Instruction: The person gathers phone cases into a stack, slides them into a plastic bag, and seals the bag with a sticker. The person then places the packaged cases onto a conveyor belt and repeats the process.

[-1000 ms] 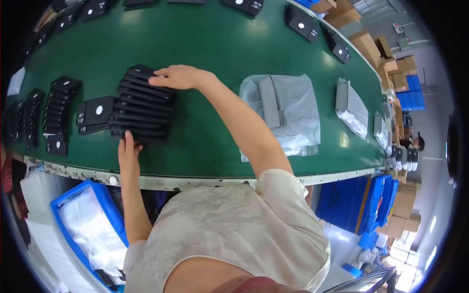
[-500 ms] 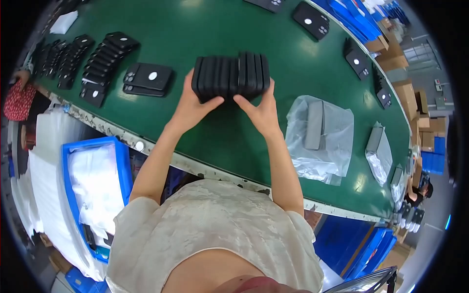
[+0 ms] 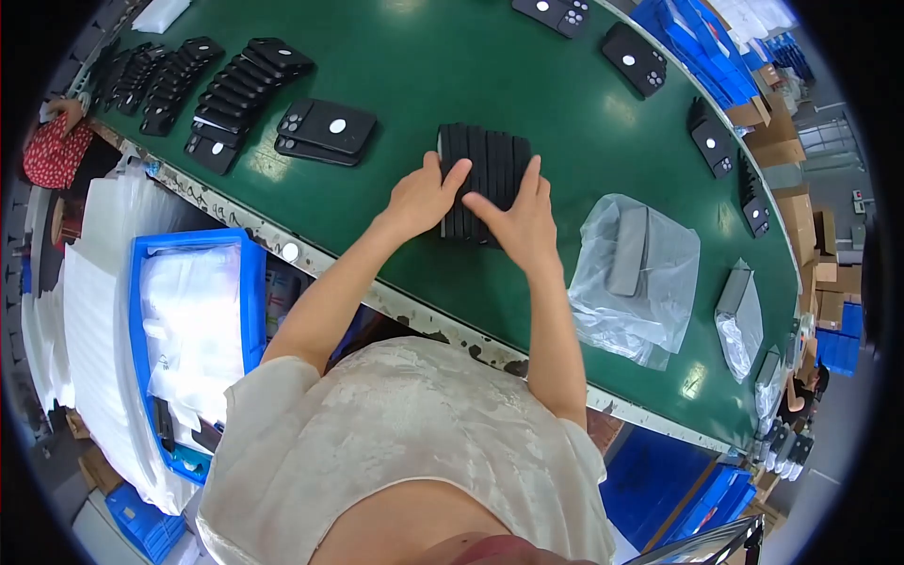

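A block of several black phone cases point(image 3: 485, 151), pressed side by side on their edges, stands on the green table in front of me. My left hand point(image 3: 426, 198) grips its left side, thumb along the near part of the outermost case. Against the right side lies my right hand point(image 3: 524, 221), with the thumb across the block's top and the fingers along the outer face. The undersides of the cases and some fingertips are hidden. To the left, two more phone cases point(image 3: 330, 130) with white oval spots lie overlapping.
Fanned rows of black cases point(image 3: 240, 89) cover the table's far left. On the right lie a clear plastic bag point(image 3: 603, 311) with a grey block point(image 3: 629, 252) and another wrapped block point(image 3: 736, 306). A blue bin point(image 3: 250, 292) stands below the left edge. A person's red sleeve point(image 3: 56, 155) shows far left.
The block of cases looks narrower and its cases now run lengthwise away from me. My hands have come closer together around it, and the whole view has shifted slightly.
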`<action>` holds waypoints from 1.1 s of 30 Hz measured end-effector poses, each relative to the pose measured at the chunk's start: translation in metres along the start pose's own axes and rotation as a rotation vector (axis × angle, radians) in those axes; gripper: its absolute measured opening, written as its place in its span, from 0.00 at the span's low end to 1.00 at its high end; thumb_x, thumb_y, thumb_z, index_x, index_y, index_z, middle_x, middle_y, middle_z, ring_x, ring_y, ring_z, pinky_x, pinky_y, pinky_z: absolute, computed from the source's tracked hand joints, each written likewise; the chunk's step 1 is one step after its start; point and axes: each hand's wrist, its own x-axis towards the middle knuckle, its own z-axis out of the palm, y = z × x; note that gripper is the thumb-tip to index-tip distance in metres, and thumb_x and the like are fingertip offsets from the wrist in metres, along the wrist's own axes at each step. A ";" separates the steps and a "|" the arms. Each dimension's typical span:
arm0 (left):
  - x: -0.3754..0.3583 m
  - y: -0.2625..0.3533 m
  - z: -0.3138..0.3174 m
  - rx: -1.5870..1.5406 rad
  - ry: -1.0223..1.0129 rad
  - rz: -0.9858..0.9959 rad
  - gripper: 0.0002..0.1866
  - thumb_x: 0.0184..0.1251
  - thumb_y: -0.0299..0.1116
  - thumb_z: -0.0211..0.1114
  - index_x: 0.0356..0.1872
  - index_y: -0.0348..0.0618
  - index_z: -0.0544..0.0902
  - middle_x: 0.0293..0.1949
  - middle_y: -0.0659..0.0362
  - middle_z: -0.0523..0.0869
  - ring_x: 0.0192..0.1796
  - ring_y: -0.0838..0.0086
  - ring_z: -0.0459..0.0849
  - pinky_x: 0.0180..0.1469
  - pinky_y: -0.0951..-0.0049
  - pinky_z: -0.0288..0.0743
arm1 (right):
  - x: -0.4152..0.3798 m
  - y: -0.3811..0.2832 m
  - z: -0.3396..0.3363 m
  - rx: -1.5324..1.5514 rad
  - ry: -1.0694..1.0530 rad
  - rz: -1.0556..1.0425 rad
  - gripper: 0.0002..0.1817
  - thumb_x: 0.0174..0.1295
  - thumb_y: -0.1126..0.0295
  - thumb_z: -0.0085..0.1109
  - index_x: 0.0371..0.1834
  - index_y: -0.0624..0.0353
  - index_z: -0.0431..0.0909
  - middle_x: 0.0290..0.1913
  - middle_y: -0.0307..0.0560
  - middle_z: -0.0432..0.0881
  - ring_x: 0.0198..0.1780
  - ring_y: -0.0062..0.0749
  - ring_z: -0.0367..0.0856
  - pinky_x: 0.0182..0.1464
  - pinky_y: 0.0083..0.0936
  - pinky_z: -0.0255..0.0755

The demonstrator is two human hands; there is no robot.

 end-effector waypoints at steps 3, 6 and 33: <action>-0.006 -0.029 0.022 -0.175 0.025 -0.020 0.40 0.75 0.66 0.43 0.58 0.31 0.71 0.48 0.35 0.85 0.53 0.43 0.83 0.56 0.54 0.76 | -0.009 -0.018 0.006 -0.154 -0.002 0.017 0.65 0.50 0.33 0.70 0.80 0.65 0.47 0.70 0.69 0.63 0.67 0.60 0.71 0.61 0.45 0.74; 0.002 -0.040 0.010 -0.339 0.056 0.002 0.38 0.76 0.64 0.43 0.59 0.31 0.71 0.47 0.35 0.85 0.52 0.41 0.83 0.55 0.52 0.75 | -0.008 -0.019 0.005 -0.221 0.035 0.015 0.67 0.49 0.33 0.71 0.80 0.65 0.46 0.69 0.70 0.64 0.67 0.60 0.71 0.61 0.45 0.74; -0.054 -0.018 0.057 -0.264 0.019 0.844 0.25 0.63 0.14 0.54 0.62 0.38 0.70 0.54 0.43 0.77 0.55 0.51 0.82 0.57 0.61 0.78 | -0.041 0.039 -0.096 0.615 0.061 0.163 0.39 0.65 0.36 0.59 0.61 0.64 0.73 0.46 0.46 0.80 0.51 0.29 0.75 0.56 0.25 0.67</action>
